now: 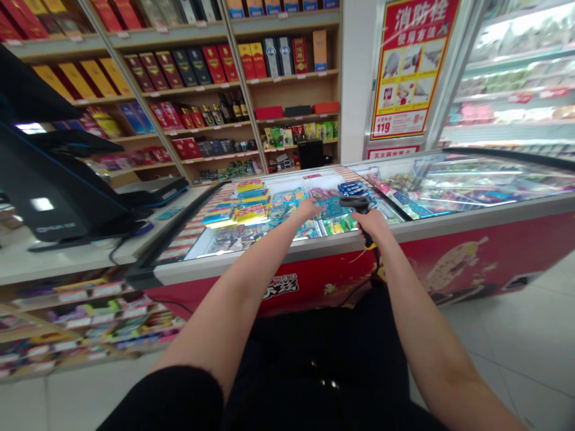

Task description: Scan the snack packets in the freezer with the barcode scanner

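My right hand [372,225] is wrapped round the handle of a black barcode scanner [354,203], its cable hanging down in front of the freezer. To its left, my left hand [308,208] reaches over the packaged ice creams in the chest freezer [206,272]; its fingers are small and blurred, and whether they hold a package cannot be made out. Yellow and blue boxes [254,211] lie left of my left hand. Dark blue packages [353,188] lie just beyond the scanner.
A black checkout terminal [58,185] stands on the counter [18,263] at left. Shelves of boxed goods [291,81] rise behind the freezer. A second freezer section [476,185] extends right, under a red and yellow poster [411,72]. The scanner cable hangs near my legs.
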A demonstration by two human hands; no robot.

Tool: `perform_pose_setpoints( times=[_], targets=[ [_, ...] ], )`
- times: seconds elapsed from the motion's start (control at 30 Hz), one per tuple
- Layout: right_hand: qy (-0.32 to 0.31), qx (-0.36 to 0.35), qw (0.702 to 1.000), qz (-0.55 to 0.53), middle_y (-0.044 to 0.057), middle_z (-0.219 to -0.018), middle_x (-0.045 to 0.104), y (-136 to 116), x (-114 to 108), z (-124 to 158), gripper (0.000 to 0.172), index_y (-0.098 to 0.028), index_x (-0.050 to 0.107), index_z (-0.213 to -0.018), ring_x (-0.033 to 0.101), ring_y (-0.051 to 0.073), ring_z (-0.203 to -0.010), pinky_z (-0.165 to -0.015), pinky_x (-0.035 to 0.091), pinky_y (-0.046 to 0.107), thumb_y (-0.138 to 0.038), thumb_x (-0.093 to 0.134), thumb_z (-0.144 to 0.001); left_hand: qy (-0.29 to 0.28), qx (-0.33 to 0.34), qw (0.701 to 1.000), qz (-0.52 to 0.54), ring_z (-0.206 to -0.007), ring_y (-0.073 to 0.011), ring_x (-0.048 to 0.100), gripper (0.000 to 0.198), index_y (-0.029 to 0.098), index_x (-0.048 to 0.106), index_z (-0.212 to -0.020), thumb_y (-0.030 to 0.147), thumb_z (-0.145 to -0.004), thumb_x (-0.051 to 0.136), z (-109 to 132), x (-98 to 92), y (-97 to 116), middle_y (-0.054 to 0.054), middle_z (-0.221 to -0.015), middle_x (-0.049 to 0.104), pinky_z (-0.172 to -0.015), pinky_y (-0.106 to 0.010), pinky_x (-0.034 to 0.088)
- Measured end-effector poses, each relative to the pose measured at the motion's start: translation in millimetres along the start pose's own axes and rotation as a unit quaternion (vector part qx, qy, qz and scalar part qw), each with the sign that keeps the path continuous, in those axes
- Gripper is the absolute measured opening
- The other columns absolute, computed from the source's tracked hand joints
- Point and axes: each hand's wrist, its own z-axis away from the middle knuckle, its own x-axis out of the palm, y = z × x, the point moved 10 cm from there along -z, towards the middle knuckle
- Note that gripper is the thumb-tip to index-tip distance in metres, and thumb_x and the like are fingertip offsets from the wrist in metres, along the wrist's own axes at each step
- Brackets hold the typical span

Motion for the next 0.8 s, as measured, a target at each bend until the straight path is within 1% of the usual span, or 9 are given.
perform_pose_setpoints(
  times=[0.17, 0.27, 0.37, 0.47, 0.6, 0.7, 0.8],
  targets=[
    [0.001, -0.012, 1.0, 0.024, 0.001, -0.045, 0.053, -1, 4, -2, 0.024, -0.016, 0.056, -0.062, 0.049, 0.013, -0.035, -0.035, 0.041, 0.024, -0.022, 0.066, -0.082, 0.018, -0.001, 1.0, 0.01, -0.103, -0.0217, 0.069, 0.055, 0.016, 0.055, -0.138, 0.025, -0.085, 0.065, 1, -7.2, -5, -0.012, -0.133, 0.064, -0.072, -0.022, 0.057],
    [-0.001, -0.019, 1.0, 0.022, 0.0, -0.044, 0.053, -2, 4, -3, 0.022, -0.016, 0.056, -0.063, 0.049, 0.013, -0.035, -0.035, 0.041, 0.024, -0.022, 0.066, -0.082, 0.026, -0.001, 1.0, 0.006, -0.102, -0.0216, 0.07, 0.056, 0.016, 0.056, -0.137, 0.026, -0.084, 0.067, 1, -10.2, -7, -0.012, -0.133, 0.063, -0.075, -0.023, 0.057],
    [-0.006, -0.012, 1.0, 0.016, 0.0, -0.043, 0.053, -1, 5, -1, 0.02, -0.015, 0.057, -0.065, 0.049, 0.013, -0.035, -0.035, 0.041, 0.022, -0.021, 0.066, -0.082, 0.031, 0.006, 0.999, -0.011, -0.103, -0.0214, 0.069, 0.052, 0.016, 0.06, -0.133, 0.029, -0.083, 0.069, 0, -12.3, -7, -0.011, -0.133, 0.064, -0.079, -0.023, 0.056],
    [-0.009, -0.009, 1.0, 0.014, 0.0, -0.042, 0.052, -2, 6, 0, 0.022, -0.016, 0.056, -0.063, 0.049, 0.012, -0.034, -0.035, 0.041, 0.022, -0.021, 0.065, -0.082, 0.029, 0.008, 0.999, -0.015, -0.101, -0.0212, 0.07, 0.05, 0.017, 0.061, -0.131, 0.03, -0.083, 0.068, -1, -12.5, -7, -0.01, -0.13, 0.066, -0.077, -0.023, 0.056],
    [-0.01, -0.008, 1.0, 0.007, 0.0, -0.043, 0.053, -2, 7, 1, 0.023, -0.016, 0.056, -0.062, 0.047, 0.012, -0.032, -0.034, 0.04, 0.023, -0.021, 0.066, -0.082, 0.03, 0.003, 0.999, -0.012, -0.098, -0.0212, 0.07, 0.054, 0.017, 0.06, -0.133, 0.032, -0.082, 0.07, 0, -13.0, -8, -0.01, -0.13, 0.066, -0.072, -0.022, 0.056],
    [-0.009, -0.006, 1.0, 0.008, 0.0, -0.044, 0.053, -3, 7, 1, 0.024, -0.016, 0.055, -0.062, 0.047, 0.012, -0.033, -0.034, 0.039, 0.023, -0.021, 0.065, -0.083, 0.035, 0.007, 0.999, -0.019, -0.101, -0.0219, 0.07, 0.054, 0.017, 0.061, -0.132, 0.033, -0.081, 0.071, 0, -14.3, -6, -0.011, -0.131, 0.065, -0.074, -0.022, 0.056],
    [-0.005, -0.004, 1.0, 0.013, 0.0, -0.045, 0.053, -4, 7, 2, 0.026, -0.016, 0.055, -0.061, 0.049, 0.013, -0.034, -0.035, 0.04, 0.023, -0.022, 0.066, -0.084, 0.035, 0.011, 0.999, -0.022, -0.1, -0.0223, 0.07, 0.051, 0.017, 0.064, -0.127, 0.033, -0.08, 0.072, 1, -14.6, -5, -0.011, -0.126, 0.067, -0.076, -0.024, 0.056]
  ],
)
